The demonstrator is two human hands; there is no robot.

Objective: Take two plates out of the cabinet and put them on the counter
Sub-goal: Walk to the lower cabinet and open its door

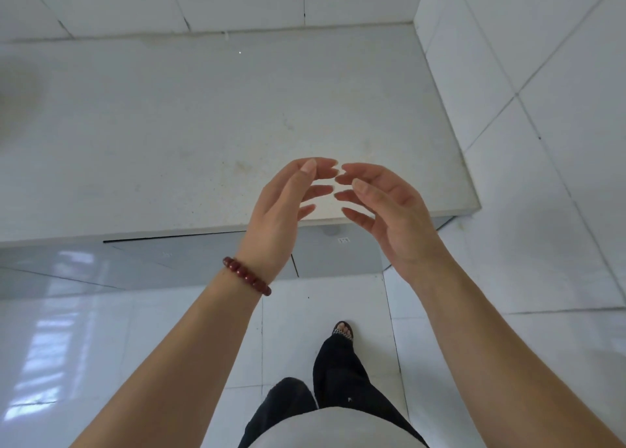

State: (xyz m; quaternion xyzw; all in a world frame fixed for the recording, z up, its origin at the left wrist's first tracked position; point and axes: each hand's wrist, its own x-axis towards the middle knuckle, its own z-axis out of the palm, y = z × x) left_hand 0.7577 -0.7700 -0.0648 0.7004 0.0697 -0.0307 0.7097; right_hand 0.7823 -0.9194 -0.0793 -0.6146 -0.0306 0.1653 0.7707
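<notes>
left hand (281,210): held up empty, palm turned inward, fingers loosely curled and spread, nothing gripped.
right hand (382,207): mirrored opposite, also empty, fingers apart; fingertips of the two hands nearly met, no contact confirmed.
wrist: a dark red bead bracelet (246,275) was worn on the left.
tabletop (169,136): pale stone, bare below and beyond the hands; no plates were seen on it.
cabinet doors (189,258): grey fronts under the tabletop edge, apparently shut; one thin dark gap was noted at the top.
plates: not in view; presumably inside the cabinet, which could not be verified.
handling (judged): plates expected to be stiff, smooth, breakable, moderately heavy as a pair; to be taken at opposite rims, thumbs on top, fingers underneath.
status: nothing fetched yet.
</notes>
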